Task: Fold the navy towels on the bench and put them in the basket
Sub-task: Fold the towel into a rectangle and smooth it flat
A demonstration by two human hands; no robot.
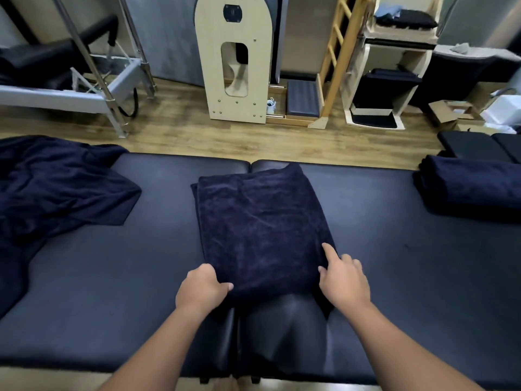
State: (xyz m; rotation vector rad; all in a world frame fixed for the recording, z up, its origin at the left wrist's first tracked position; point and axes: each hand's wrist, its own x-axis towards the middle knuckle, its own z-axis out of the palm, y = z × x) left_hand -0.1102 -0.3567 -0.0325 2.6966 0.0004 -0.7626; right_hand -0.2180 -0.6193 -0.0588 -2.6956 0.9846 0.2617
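the folding step is in hand: a half-folded navy towel (260, 221) is lying mid-frame on the table (380, 249). the left hand (201, 289) is pinching its near edge; the right hand (342, 277) is resting on it, fingers apart. next probably another fold away from the camera; no basket is showing.

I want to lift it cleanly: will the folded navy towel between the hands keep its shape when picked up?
Probably not: the folded towel looks soft and wrinkled, so unsupported ends would likely droop. Both the left hand and right hand at its near edge suggest two-handed support. It seems light.
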